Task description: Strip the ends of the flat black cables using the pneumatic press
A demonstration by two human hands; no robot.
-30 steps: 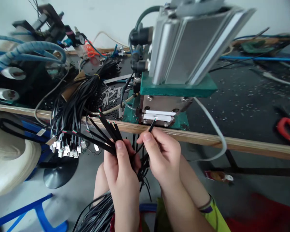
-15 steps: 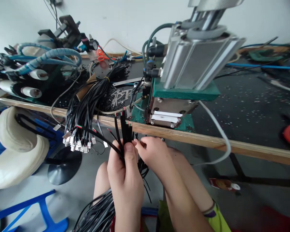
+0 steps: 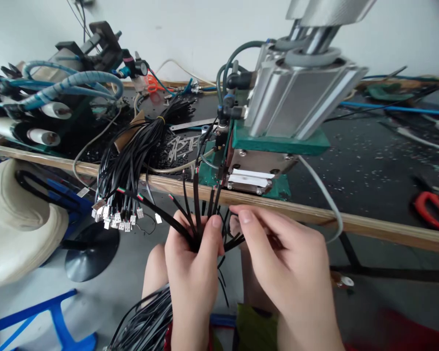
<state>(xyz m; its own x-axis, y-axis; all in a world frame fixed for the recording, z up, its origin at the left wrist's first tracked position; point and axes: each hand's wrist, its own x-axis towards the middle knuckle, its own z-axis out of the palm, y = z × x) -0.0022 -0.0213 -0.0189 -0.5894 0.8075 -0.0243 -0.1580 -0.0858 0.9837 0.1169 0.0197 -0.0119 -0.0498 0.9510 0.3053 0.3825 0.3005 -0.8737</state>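
The press (image 3: pixel 303 100) blocks right fingers (image 3: pixel 247 220) ahead; room beyond grey hose (image 3: pixel 324 192).

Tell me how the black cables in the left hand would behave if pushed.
The black cables are probably fairly stiff over short lengths, since several ends stand up from the left hand. They would likely splay, as they fan apart. The coloured tips look thin, so may bend easily.

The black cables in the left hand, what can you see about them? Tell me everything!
The black cables are thin and plastic-looking. Some tips show red, green and white. The left hand grips them in a bunch, ends fanned out, some upright, some leaning left, near the wooden edge. Others reach toward the right hand; whether it touches them is unclear.
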